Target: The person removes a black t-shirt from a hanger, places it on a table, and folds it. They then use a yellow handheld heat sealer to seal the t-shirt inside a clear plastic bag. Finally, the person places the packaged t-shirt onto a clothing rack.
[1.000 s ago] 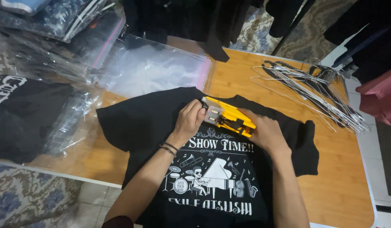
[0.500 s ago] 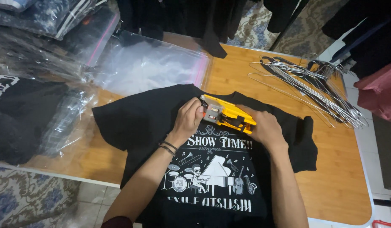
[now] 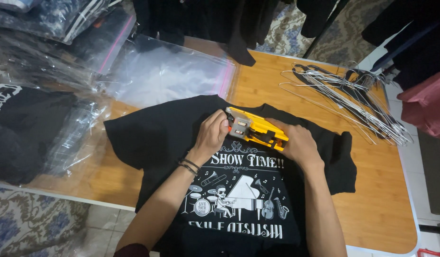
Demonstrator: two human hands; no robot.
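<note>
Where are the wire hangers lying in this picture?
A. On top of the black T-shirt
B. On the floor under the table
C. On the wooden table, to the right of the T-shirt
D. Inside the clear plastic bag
C: the wire hangers lie in a loose pile on the bare wooden table, to the right of the black T-shirt and apart from the clear plastic bag.
</note>
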